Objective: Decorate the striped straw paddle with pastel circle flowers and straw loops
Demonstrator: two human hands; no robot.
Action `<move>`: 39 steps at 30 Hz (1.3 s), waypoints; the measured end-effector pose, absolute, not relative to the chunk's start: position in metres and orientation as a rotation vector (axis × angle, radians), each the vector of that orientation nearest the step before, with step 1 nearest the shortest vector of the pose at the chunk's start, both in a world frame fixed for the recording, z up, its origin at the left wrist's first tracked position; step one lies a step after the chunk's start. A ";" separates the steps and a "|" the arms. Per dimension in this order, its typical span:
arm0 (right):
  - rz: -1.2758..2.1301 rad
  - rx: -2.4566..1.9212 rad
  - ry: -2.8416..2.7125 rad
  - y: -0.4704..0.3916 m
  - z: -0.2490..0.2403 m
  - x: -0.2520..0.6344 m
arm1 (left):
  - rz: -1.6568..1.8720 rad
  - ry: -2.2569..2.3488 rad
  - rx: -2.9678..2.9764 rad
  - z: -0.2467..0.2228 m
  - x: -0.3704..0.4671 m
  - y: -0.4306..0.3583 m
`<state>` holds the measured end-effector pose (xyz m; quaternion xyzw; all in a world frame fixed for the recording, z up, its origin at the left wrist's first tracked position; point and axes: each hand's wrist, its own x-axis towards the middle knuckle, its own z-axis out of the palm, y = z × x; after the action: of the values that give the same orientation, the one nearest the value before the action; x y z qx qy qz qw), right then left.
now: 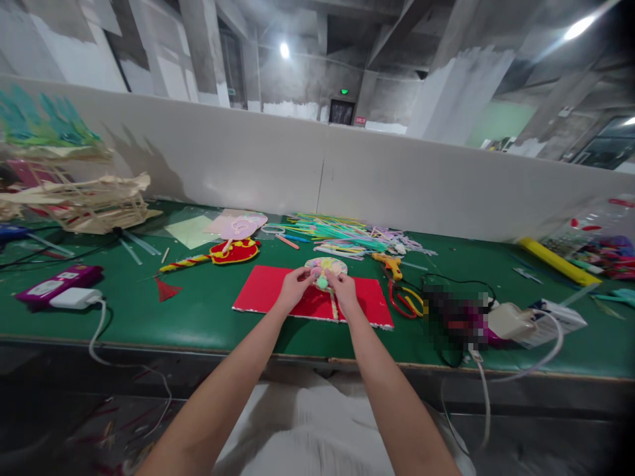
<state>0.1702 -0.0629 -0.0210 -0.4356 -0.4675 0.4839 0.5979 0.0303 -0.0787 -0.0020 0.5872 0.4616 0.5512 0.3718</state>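
Forearms (pixel 238 377) extend, both hands (pixel 296 287) (pixel 343 291) gripping pastel disc (pixel 326 265); clear container (pixel 598 221) right.

Cool glare flares from the ceiling lamp (pixel 284 50) and the upper-right tube (pixel 579 28)! Soft shadows fall on the pale partition (pixel 258 155), edges stretching, right corners darkening, fine detail smeary.

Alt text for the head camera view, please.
Two hands, left and right, hold a small round pastel decoration over a red board on a green table, with colorful sticks behind.
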 end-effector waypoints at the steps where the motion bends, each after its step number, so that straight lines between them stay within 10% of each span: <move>1: 1.141 -1.002 -1.080 -0.063 -0.022 0.170 | 1.416 1.155 1.499 -0.003 0.030 -0.078; 39: 1.187 -0.986 -1.078 -0.067 -0.017 0.169 | 1.418 1.070 1.427 -0.004 0.030 -0.079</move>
<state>0.1693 -0.0671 -0.0172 -0.4236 -0.4628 0.5097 0.5888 0.0303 -0.0785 -0.0039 0.5688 0.4265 0.5654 0.4182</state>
